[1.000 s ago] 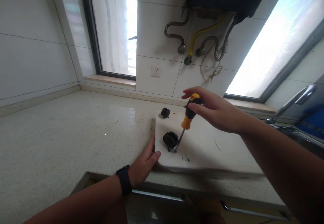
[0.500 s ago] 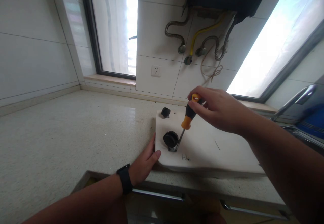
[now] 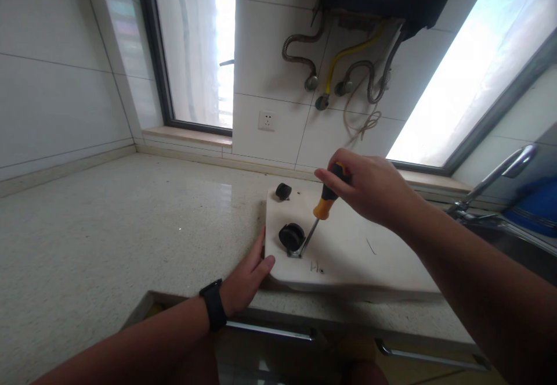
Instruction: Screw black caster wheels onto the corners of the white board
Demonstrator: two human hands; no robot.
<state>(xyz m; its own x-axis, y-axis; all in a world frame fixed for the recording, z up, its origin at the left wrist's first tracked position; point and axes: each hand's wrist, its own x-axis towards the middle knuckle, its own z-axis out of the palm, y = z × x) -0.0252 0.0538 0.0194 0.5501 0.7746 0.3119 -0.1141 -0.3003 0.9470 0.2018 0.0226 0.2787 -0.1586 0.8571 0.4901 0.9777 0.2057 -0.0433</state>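
Note:
My right hand point(image 3: 361, 184) is wrapped round the handle of a black and orange screwdriver point(image 3: 324, 208), its shaft slanting down to the left. The tip meets the metal plate of a black caster wheel point(image 3: 291, 237), where a screw would be too small to make out. That caster stands on a white board point(image 3: 348, 245) lying on the countertop. A second black caster point(image 3: 283, 191) sits at the board's far left corner. My left hand point(image 3: 250, 272), with a black watch on the wrist, grips the board's left edge, thumb on top and fingers partly hidden.
The speckled countertop point(image 3: 130, 228) spreads to the left. Behind it are a wall socket point(image 3: 267, 121) and pipes below a water heater point(image 3: 383, 4). A faucet point(image 3: 500, 176) and sink lie at right. Drawer handles point(image 3: 270, 330) show below the front edge.
My right hand has turned round the screwdriver handle, and its thumb now points left. The tip stays at the caster plate. My left hand keeps its hold, and the view shifts slightly.

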